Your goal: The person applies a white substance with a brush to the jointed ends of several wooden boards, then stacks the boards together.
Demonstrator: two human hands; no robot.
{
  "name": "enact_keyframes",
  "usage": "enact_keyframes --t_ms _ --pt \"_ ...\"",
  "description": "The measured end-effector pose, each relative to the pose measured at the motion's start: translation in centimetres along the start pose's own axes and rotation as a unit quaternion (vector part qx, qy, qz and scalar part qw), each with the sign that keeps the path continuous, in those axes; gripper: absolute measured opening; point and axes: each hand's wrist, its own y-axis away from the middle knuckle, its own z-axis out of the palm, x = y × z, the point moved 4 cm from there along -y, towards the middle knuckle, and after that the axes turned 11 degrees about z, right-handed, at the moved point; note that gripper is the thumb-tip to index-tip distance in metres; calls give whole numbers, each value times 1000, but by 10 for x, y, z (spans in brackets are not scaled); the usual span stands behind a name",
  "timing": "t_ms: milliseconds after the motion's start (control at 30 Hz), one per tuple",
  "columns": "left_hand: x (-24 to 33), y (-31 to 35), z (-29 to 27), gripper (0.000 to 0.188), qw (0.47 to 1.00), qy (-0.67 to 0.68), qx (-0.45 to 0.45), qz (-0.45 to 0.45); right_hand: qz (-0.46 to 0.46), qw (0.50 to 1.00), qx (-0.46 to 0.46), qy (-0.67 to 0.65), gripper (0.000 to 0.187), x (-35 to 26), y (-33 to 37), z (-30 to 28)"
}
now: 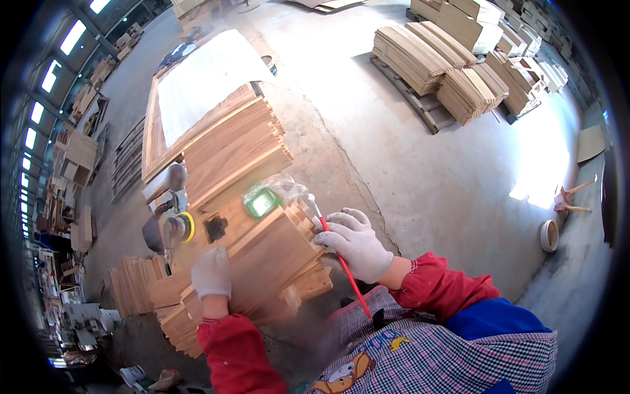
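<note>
My left hand (211, 273), in a white glove, is closed at the left end of a brown wooden board (269, 253). That board lies on top of a stack of similar boards, and its near end looks blurred. My right hand (357, 244), gloved too, rests at the right side of the stack. Gripped in it is a thin red stick (349, 277) with a white tip, slanting down toward my apron. Just beyond the board lies a green container (262, 202) with clear plastic wrap (289, 188) beside it.
A round sander with a yellow rim (186, 226) sits left of the boards. More stacked boards (230, 154) and a white sheet (209, 79) lie farther along the bench. Board piles on a pallet (420, 108) stand at the far right. A white bucket (548, 235) is on the floor.
</note>
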Motion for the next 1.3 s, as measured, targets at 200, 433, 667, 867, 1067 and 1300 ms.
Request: enact_keyframes --t_ms 200,433,667,867,1067,1300 --pt "-22 15 -1 29 999 29 16 20 -26 1000 7 -7 39 -15 -4 12" --pt "-24 15 -6 31 995 83 55 -9 -23 999 -16 -31 36 -14 -10 3" --pt "12 1 -3 23 997 -5 29 65 3 996 -63 -56 40 12 -14 -15" --pt "14 0 -7 26 995 71 56 35 70 935 -89 -336 42 22 -34 -30" --pt "17 0 -12 26 991 115 69 17 114 940 -49 -318 22 27 -53 -22" --pt "15 0 -10 26 989 132 71 3 56 956 -63 -282 18 34 -53 -15"
